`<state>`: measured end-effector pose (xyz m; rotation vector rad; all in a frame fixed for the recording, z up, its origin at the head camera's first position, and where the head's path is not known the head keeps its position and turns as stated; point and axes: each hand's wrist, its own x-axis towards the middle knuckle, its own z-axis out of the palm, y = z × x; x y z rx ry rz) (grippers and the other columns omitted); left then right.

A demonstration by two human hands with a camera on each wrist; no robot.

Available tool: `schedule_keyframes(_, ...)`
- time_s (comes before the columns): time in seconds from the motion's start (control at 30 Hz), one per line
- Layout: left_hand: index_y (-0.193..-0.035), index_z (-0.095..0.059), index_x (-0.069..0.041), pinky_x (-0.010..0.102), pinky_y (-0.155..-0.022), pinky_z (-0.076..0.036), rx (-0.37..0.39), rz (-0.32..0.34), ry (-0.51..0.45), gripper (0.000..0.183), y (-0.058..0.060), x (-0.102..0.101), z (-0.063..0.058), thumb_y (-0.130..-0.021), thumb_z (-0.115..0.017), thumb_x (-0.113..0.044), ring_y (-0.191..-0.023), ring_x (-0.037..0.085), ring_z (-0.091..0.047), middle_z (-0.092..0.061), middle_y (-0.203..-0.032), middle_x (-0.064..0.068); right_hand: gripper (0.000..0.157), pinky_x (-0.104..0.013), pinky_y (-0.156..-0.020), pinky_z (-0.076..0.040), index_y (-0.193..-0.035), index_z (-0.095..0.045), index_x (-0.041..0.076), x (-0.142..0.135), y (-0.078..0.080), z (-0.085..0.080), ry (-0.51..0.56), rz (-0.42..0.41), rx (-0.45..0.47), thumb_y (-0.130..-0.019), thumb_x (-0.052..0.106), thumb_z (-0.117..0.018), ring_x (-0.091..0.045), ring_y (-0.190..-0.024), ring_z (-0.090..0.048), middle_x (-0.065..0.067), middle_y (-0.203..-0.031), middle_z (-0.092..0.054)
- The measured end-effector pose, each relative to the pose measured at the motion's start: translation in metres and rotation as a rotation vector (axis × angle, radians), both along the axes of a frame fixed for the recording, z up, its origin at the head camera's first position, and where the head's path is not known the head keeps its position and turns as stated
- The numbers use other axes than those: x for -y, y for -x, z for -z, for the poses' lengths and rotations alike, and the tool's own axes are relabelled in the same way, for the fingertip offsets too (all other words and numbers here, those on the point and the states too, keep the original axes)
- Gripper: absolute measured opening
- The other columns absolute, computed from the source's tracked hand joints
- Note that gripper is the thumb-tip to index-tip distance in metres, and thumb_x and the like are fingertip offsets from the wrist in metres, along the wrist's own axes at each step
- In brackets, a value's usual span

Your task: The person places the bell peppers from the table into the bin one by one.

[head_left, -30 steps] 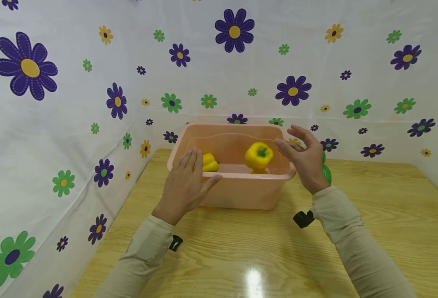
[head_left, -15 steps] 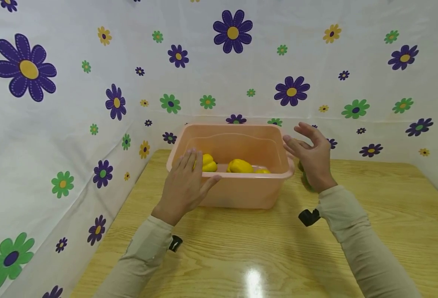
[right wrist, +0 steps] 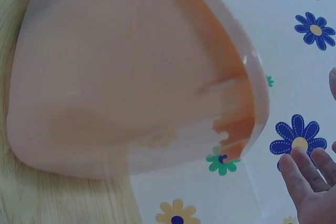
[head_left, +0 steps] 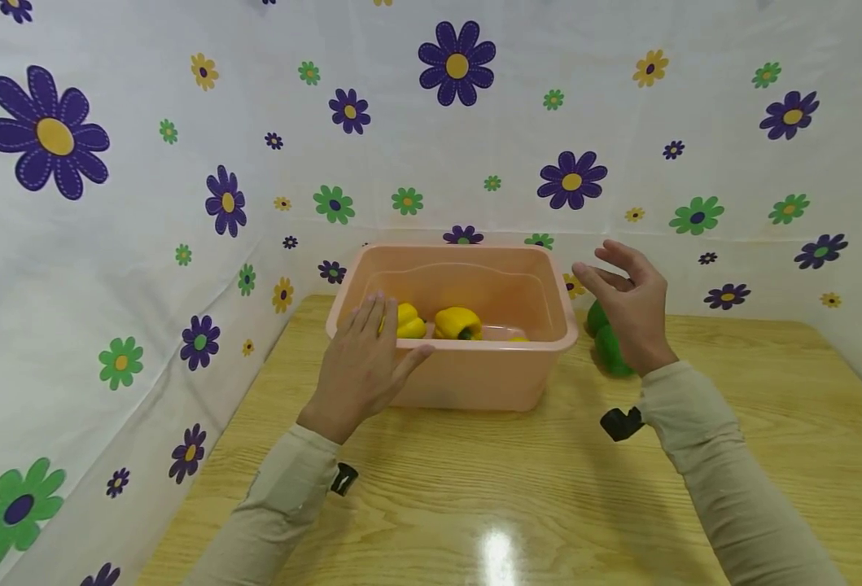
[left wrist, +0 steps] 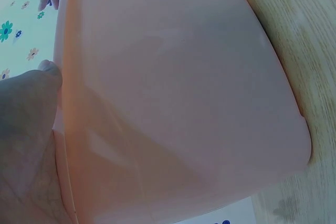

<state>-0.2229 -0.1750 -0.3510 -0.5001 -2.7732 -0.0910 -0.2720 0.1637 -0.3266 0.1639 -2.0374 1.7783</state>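
Observation:
A pink plastic tub (head_left: pixel 467 378) stands on the wooden table. My left hand (head_left: pixel 360 358) rests on its near left rim with fingers straight. Just beyond those fingers a yellow bell pepper (head_left: pixel 409 321) shows inside the tub. Beside it lies another yellow bell pepper (head_left: pixel 457 323), stem toward me, and the top of a third yellow piece peeks over the front rim. My right hand (head_left: pixel 632 305) hovers off the tub's right end, fingers loosely bent, holding nothing. Partly hidden behind it are green bell peppers (head_left: pixel 610 352). In the left wrist view, my thumb (left wrist: pixel 50 69) lies at the tub's rim.
A white cloth (head_left: pixel 431 146) printed with flowers hangs behind and to the left of the table (head_left: pixel 431 488). The tub stands near the table's back edge. Black wrist mounts (head_left: pixel 621 423) stick out below both sleeves.
The yellow bell pepper that was in the air near my right hand has dropped into the tub and rolled left. My right hand has drawn away to the right; my left hand stays put.

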Motion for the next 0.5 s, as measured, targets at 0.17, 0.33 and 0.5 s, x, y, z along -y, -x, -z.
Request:
schedule_keyframes(0.17, -0.154, -0.031, 0.009, 0.047, -0.124, -0.019, -0.004, 0.001, 0.004, 0.088, 0.000, 0.000, 0.000, -0.103, -0.040, -0.063, -0.150, 0.038, -0.026, -0.030, -0.160, 0.027, 0.066, -0.028, -0.098, -0.053, -0.147, -0.050, 0.007, -0.009, 0.003, 0.009, -0.080, 0.036, 0.002, -0.092, 0.030, -0.077, -0.027, -0.123, -0.061, -0.012, -0.140, -0.057)
schedule_keyframes(0.33, -0.154, -0.030, 0.009, 0.047, -0.124, -0.018, 0.005, 0.003, -0.006, 0.088, 0.000, 0.000, 0.001, -0.103, -0.040, -0.062, -0.150, 0.038, -0.026, -0.029, -0.160, 0.026, 0.069, -0.037, -0.103, -0.051, -0.149, -0.048, 0.007, -0.020, 0.005, 0.019, -0.163, 0.094, 0.043, -0.092, 0.036, -0.076, -0.031, -0.129, -0.057, -0.012, -0.144, -0.055)
schedule_keyframes(0.5, -0.154, -0.032, 0.009, 0.048, -0.124, -0.020, -0.009, 0.005, -0.008, 0.087, 0.000, 0.000, 0.002, -0.103, -0.041, -0.062, -0.150, 0.038, -0.027, -0.031, -0.159, 0.027, 0.073, -0.044, -0.110, -0.045, -0.148, -0.047, 0.004, -0.032, 0.009, 0.032, -0.176, 0.143, 0.071, -0.091, 0.038, -0.077, -0.033, -0.131, -0.053, -0.015, -0.145, -0.053)
